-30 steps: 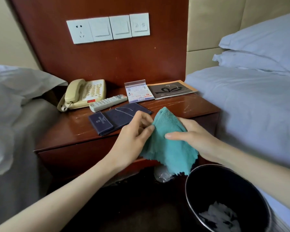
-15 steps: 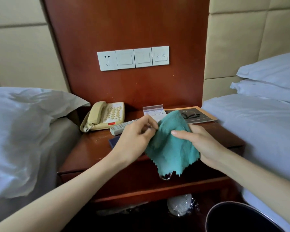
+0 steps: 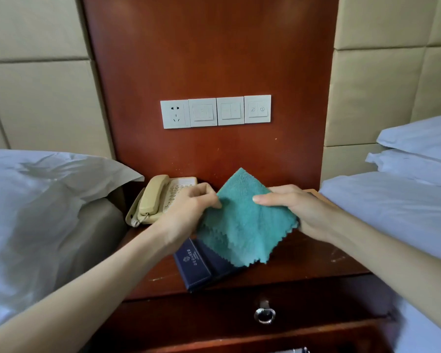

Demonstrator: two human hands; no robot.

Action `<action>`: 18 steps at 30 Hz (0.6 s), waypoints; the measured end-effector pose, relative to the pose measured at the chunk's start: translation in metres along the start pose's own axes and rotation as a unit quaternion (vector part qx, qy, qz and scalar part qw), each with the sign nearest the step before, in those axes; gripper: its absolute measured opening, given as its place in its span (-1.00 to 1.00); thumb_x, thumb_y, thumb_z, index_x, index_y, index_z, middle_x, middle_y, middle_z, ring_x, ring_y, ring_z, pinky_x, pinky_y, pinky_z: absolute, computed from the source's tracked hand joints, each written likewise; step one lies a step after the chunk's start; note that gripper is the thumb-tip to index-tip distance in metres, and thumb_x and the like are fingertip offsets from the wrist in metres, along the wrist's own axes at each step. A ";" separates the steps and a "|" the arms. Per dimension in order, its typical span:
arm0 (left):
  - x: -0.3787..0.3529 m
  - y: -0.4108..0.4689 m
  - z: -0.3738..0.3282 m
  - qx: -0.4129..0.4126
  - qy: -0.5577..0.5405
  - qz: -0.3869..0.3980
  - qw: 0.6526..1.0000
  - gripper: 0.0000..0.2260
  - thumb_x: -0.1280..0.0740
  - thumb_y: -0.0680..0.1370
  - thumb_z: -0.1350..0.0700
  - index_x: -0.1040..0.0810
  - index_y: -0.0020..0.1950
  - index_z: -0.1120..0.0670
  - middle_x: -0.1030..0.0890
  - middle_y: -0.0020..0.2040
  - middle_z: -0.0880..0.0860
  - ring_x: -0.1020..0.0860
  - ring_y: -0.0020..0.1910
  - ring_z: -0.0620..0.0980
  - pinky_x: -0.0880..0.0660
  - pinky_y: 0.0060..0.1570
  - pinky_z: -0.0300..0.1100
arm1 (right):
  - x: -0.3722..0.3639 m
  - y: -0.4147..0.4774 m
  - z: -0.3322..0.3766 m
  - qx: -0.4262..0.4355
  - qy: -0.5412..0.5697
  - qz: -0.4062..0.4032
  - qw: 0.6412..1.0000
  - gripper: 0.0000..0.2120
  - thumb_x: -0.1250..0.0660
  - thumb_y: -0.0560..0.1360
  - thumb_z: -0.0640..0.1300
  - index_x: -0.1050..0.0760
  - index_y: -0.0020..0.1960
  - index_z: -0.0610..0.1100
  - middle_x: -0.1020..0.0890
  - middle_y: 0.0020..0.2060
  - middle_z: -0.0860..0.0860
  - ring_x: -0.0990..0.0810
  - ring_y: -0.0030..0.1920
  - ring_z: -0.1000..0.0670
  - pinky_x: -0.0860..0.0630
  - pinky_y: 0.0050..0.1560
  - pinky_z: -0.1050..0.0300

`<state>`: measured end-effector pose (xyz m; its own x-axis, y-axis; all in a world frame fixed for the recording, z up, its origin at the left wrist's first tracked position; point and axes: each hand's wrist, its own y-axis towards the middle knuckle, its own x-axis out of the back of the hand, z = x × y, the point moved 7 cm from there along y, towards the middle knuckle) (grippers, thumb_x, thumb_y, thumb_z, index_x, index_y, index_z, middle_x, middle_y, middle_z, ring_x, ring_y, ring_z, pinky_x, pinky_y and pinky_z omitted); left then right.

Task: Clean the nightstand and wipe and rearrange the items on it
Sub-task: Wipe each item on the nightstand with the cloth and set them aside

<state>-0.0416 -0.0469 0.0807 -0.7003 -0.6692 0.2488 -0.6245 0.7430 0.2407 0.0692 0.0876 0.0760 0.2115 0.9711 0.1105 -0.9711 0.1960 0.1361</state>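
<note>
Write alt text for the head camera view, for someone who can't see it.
The left hand and right hand hold a teal scallop-edged cloth above a reddish-brown wooden nightstand. A beige corded telephone sits at its back left, a navy blue folder near the front.

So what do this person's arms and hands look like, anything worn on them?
Nothing worn that shows: the left hand and right hand have no gloves, rings or watch, and both forearms are bare of sleeves right to the picture's edge.
</note>
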 end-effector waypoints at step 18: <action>0.039 0.058 -0.026 -0.035 0.192 0.013 0.981 -0.87 -0.29 0.40 0.21 -0.56 -0.28 0.02 -0.62 -0.27 0.10 -0.60 -0.24 0.09 -0.59 -0.20 0.02 | 0.019 0.068 0.024 0.060 -0.061 -0.038 0.996 -0.58 -0.49 0.29 -0.18 -0.52 0.02 -0.43 -0.67 -0.03 -0.26 -0.65 0.06 -0.22 -0.55 0.16 -0.12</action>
<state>-0.0961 -0.0306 0.1289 -0.5247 -0.6157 0.5879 -0.5731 0.7661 0.2909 0.0095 0.1164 0.1110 0.3022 0.9293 0.2124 -0.9334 0.2432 0.2636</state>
